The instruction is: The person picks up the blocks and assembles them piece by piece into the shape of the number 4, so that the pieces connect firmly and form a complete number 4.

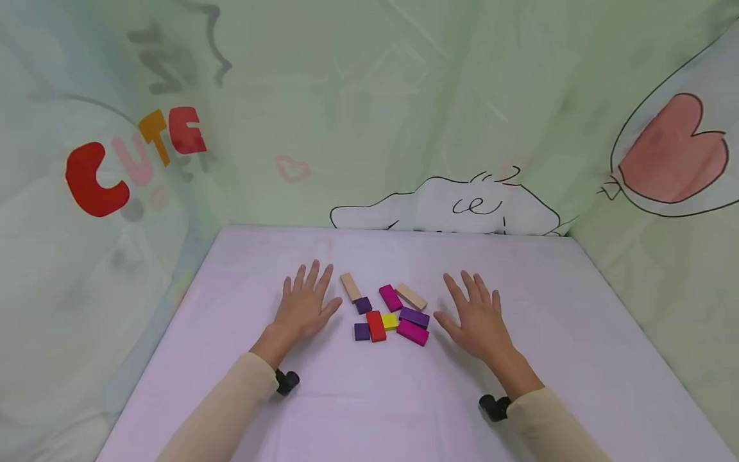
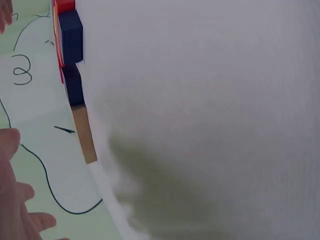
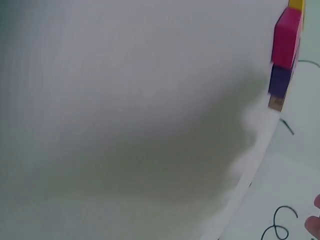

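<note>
Several small blocks lie loosely grouped mid-table in the head view: a red block (image 1: 376, 326), a yellow block (image 1: 389, 321), a purple block (image 1: 414, 317), two magenta blocks, two small dark purple blocks, a tan block (image 1: 350, 287) and a second tan block (image 1: 411, 296). Left of the group, my left hand (image 1: 303, 307) has its fingers spread and holds nothing. My right hand (image 1: 478, 319) is on the other side, fingers also spread, nearest the purple block and the magenta block (image 1: 412, 332). Neither hand touches a block. Both cast shadows on the table in the wrist views.
A pale cloth-covered table (image 1: 369, 410) carries the blocks. Behind it and at both sides hang light green curtains (image 1: 369, 96) with drawn figures and letters. Each wrist wears a small black camera, such as the left one (image 1: 287, 382).
</note>
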`<state>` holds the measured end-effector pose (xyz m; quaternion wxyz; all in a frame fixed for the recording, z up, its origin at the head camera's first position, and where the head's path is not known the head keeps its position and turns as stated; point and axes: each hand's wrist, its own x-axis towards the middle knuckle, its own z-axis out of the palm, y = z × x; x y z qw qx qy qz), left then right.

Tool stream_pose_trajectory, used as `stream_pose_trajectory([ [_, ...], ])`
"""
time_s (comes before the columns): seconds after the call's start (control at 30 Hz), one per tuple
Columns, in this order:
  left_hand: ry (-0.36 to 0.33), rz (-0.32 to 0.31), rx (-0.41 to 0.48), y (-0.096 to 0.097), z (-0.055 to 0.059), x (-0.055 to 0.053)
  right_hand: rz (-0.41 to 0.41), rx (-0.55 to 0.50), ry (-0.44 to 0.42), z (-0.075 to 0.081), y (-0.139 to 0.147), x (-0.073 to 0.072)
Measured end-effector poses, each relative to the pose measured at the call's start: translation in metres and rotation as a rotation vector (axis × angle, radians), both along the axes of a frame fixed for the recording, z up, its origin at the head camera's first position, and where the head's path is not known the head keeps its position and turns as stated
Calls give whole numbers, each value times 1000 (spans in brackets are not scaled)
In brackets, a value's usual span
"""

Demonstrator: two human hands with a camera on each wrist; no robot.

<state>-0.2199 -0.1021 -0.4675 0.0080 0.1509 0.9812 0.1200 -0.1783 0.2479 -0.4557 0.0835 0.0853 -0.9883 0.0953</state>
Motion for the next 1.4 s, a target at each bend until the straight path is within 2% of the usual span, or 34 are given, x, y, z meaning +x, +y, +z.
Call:
stream_pose_trajectory([
  [0.17,8,-122,13,12,2,6,59,-13,-26,-1,-16,5],
  [0.33,5,-244,3,25,3,18,141,-67,-79,-3,-29,11],
  [0.53,56,-359,-11,38,-2,32,153,-65,-125,-8,-38,17],
  [0.67,98,-432,-28,44,-7,40,166,-44,-118,-10,-44,19],
  [0.9,116,-458,-92,53,-8,49,203,-29,-79,-10,-50,20],
  [1.17,88,-476,-163,56,-16,51,197,-1,-138,-12,-55,20],
  [1.4,90,-490,-173,58,-13,53,177,-46,-182,-11,-57,22],
])
